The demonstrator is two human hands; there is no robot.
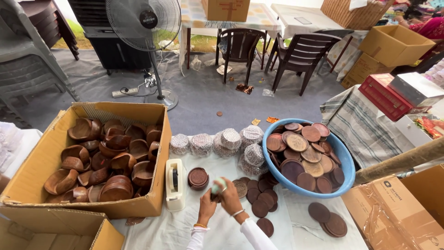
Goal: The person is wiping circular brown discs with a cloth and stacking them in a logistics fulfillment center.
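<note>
My left hand (206,209) and my right hand (230,198) meet over the white cloth (185,229), both closed around a small item (216,188) that looks pale on top and dark below; what it is stays unclear. Just left of them stand a round brown wooden lidded box (198,178) and a white tape dispenser (175,183). Loose brown wooden discs (259,203) lie right of my hands. Behind them is a blue basin (346,162) heaped with several discs. A row of wrapped round bundles (230,139) lies beyond.
A big cardboard box (27,180) of brown wooden bowls fills the left. A short stack of discs (334,225) and a plastic-wrapped carton (393,213) sit at right. On the grey floor beyond stand a pedestal fan (143,23), two dark chairs (300,53) and more boxes (393,44).
</note>
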